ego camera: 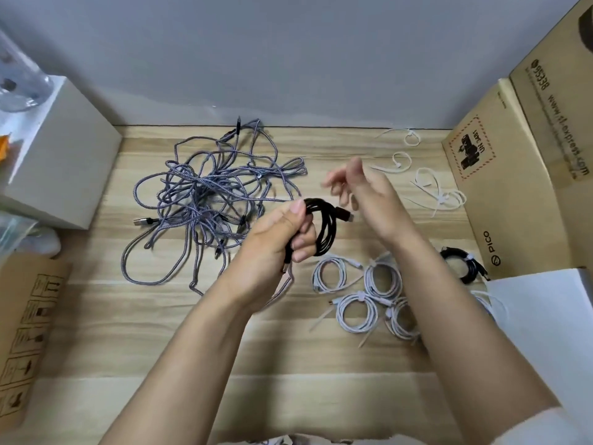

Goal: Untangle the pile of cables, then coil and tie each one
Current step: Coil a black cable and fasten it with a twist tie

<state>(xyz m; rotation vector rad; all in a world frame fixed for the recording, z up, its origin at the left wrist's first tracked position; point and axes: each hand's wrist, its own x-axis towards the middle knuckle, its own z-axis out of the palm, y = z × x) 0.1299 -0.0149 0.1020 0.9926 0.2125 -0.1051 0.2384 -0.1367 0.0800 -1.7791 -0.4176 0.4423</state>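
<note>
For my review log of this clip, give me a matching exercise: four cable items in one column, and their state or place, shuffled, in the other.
Things:
1. black cable coil
2. grey braided cables
3. white cable coils
4. loose white zip ties

States or places:
A. tangled pile on the table's far left
B. lying unused near the cardboard box
C. gripped in the left hand
D. coiled and tied, lying under the right forearm

Pairs: 1-C, 2-A, 3-D, 4-B
</note>
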